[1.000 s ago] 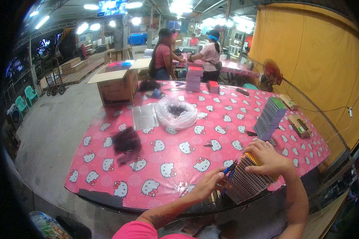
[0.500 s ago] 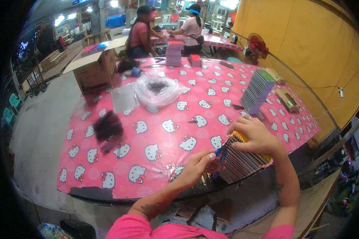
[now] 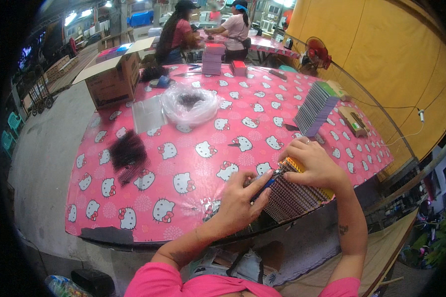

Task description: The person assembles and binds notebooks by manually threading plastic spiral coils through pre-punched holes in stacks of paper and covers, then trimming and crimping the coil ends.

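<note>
My left hand (image 3: 237,200) is closed around a pair of blue-handled pliers (image 3: 269,183), whose metal jaws meet the bound edge of a notebook near the far end of a stack. This stack of spiral-bound notebooks (image 3: 296,197), with dark coils and yellow showing along its edges, stands at the table's near edge. My right hand (image 3: 316,163) grips the stack's far end, thumb on the coil side and fingers over the top. Behind it leans another notebook stack (image 3: 316,108) with purple edges and green on top.
Loose black binding coils (image 3: 129,157) lie on the pink patterned table (image 3: 183,208). More coils fill a clear plastic bag (image 3: 200,116) beside a clear sheet (image 3: 149,114). Farther off are a cardboard box (image 3: 111,81), a purple stack (image 3: 212,62), a red fan (image 3: 317,52) and two people.
My left hand has turned over the pliers, its fingers now extended along them, and their jaws have come up against the coil edge. My right hand stays on the stack. The view has shifted slightly.
</note>
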Motion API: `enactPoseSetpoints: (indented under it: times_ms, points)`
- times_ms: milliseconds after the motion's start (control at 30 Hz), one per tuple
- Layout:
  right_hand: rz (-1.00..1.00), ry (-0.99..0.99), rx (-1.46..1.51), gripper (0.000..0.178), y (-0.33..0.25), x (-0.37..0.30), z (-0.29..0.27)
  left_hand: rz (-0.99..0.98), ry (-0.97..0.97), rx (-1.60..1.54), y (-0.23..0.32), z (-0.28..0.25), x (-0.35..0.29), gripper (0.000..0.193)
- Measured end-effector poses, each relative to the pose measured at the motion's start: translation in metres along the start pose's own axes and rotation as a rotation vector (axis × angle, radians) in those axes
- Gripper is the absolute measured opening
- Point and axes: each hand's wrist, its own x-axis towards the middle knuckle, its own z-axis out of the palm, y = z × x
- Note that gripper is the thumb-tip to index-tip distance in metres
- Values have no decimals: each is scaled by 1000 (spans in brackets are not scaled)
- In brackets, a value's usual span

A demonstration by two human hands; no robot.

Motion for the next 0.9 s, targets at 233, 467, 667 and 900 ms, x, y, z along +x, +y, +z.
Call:
enactPoseSetpoints:
  times_ms: [233, 467, 667, 900]
  points:
    - [-4, 11, 19, 42, 0, 0, 1, -501, -190, -1003, -28, 8, -6, 41]
    - [-11, 15, 5, 41, -2, 0, 1, -626, -238, -1053, -25, 3, -1, 41]
    - [-2, 25, 1, 41, -1, -1, 1, -89, -84, -124, -11, -1, 0, 39]
    - [-4, 13, 21, 40, -7, 2, -1, -553, -200, -1094, -35, 11, -19, 40]
